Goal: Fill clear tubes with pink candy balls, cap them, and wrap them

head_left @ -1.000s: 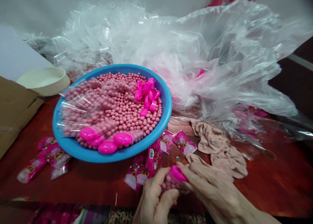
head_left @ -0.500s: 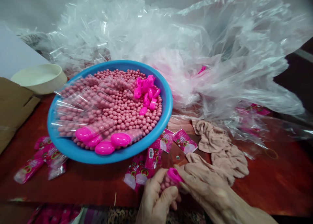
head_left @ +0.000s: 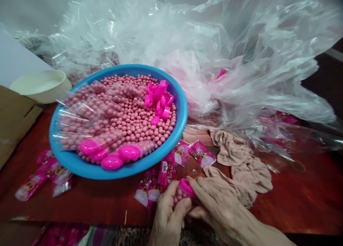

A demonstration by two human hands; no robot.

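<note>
My left hand (head_left: 171, 215) is closed around a small clear tube of pink candy balls (head_left: 179, 196), held just over the table's front edge. A bright pink cap (head_left: 187, 187) sits at the tube's top end. From the right, my right hand (head_left: 214, 199) has its fingers against the side of that cap, its thumb lower down by the tube. Just beyond the hands stands a blue basin (head_left: 184, 110) full of loose pink balls. In it lie filled tubes (head_left: 88, 117), several with oval pink caps (head_left: 129, 152), and a heap of loose pink caps (head_left: 160, 96).
Pink printed packets (head_left: 166, 169) lie between basin and hands, with more packets (head_left: 50, 172) on the left. A crumpled beige cloth (head_left: 241, 160) is at right. Clear plastic bags (head_left: 214, 45) pile up behind. A cream bowl (head_left: 43, 87) and cardboard (head_left: 16, 124) stand at far left.
My right hand's fingers have shifted from over the cap to its side, and its thumb now shows lower. The capped tube has moved slightly left and up, still in my left hand.
</note>
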